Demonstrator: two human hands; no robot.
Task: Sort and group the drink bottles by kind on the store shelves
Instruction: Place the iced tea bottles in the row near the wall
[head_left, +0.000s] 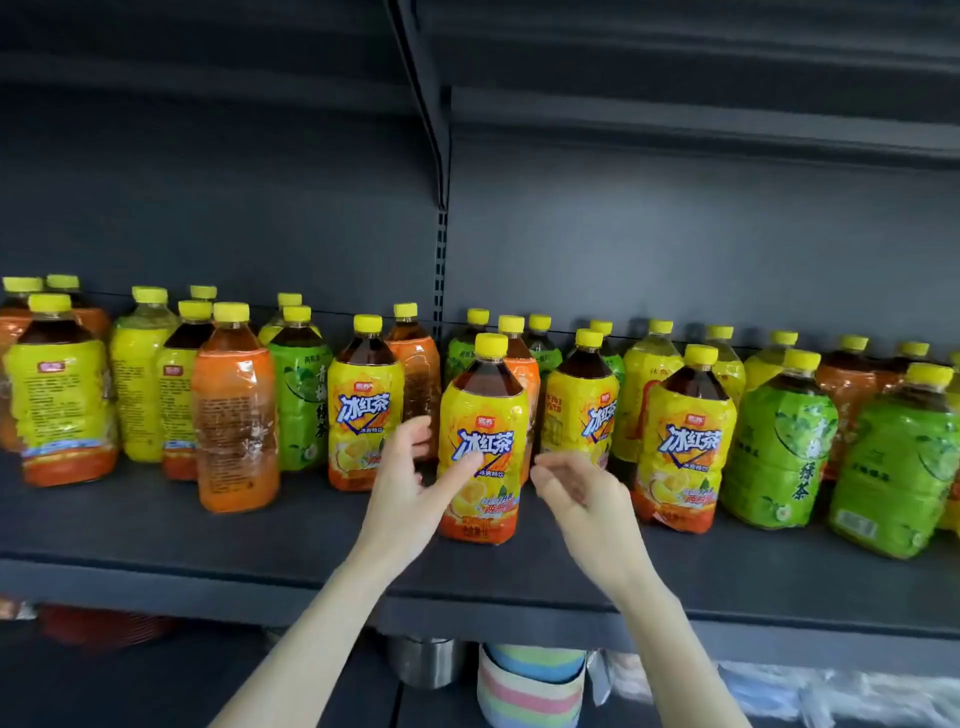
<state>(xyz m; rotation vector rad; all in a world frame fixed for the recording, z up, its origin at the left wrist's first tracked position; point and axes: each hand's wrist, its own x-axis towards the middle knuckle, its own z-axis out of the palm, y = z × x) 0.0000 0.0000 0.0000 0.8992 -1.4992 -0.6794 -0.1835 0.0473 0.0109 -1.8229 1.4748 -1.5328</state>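
Both hands open: left hand (410, 480) thumb prob. touching yellow 冰红茶 bottle (480, 447), right hand (576, 491) just beside.

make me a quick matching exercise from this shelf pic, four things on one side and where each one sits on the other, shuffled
Things:
1. orange-label bottle
2. yellow iced-tea bottle
3. green-label bottle
4. striped bag

Places:
A. under the shelf, lower level
B. between the left hand and right hand
C. front row, far right
D. front row, left part of the shelf

Pairs: 1-D, 2-B, 3-C, 4-A
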